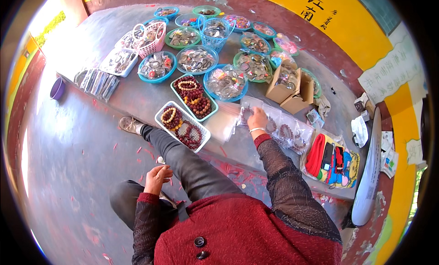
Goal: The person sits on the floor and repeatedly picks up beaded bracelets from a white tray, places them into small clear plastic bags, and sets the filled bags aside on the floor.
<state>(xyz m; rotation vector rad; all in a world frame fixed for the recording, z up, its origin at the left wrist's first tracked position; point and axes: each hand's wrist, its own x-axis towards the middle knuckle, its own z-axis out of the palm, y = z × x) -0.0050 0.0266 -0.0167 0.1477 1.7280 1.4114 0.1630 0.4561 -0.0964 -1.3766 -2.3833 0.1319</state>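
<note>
My right hand (pixel 257 119) reaches forward, its fingers bent and closed on the left end of a row of clear plastic bags. Inside these bags lie dark red bead bracelets (pixel 286 131). A stack of flat clear bags (pixel 223 121) lies just left of that hand. My left hand (pixel 158 174) hovers near my knee, thumb and fingers drawn together; anything between them is too small to make out. Ahead of my outstretched leg stand a white basket (pixel 203 144) and a pale green basket (pixel 214 110), both holding loose bead bracelets.
Several round basins (pixel 245 94) of bagged trinkets fill the raised platform, with a pink basket (pixel 137 45) among them. Open cardboard boxes (pixel 275 90) stand at right. Folded colourful cloth (pixel 315 157) lies near my right arm. A purple bucket (pixel 57 88) sits at far left.
</note>
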